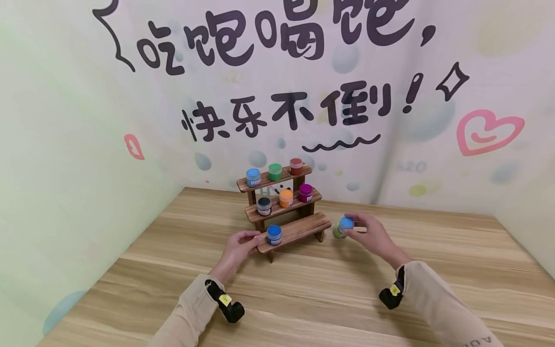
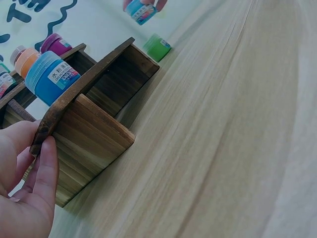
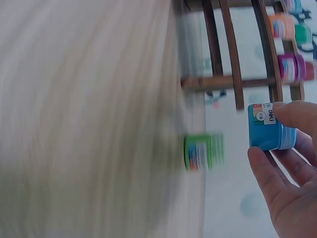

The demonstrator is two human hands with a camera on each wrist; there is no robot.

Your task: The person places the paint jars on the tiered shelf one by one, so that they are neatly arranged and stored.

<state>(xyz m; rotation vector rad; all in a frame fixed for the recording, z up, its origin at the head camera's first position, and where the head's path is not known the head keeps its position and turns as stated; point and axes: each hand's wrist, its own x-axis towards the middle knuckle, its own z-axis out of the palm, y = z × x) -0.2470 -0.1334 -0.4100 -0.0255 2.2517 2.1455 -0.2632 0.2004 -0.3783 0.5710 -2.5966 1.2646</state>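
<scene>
My left hand [image 1: 236, 250] pinches the left end of the lowest step of a three-tier wooden shelf [image 1: 299, 230], thumb and fingers on the board's edge in the left wrist view. A dark blue paint jar [image 1: 274, 235] stands on that step, close to this hand. Right of the shelf, my right hand [image 1: 370, 233] holds a light blue paint jar [image 3: 265, 126] between thumb and fingers, raised off the table. Below it a light green paint jar [image 3: 203, 151] stands on the table, partly hidden by the hand in the head view.
Black [image 1: 264, 206], orange [image 1: 285, 198] and purple [image 1: 305, 193] jars line the middle step. On the top step are light blue [image 1: 253, 177], green [image 1: 275, 172] and dark red [image 1: 296, 166] jars. A printed cloth [image 1: 282, 86] hangs behind the wooden table [image 1: 329, 299].
</scene>
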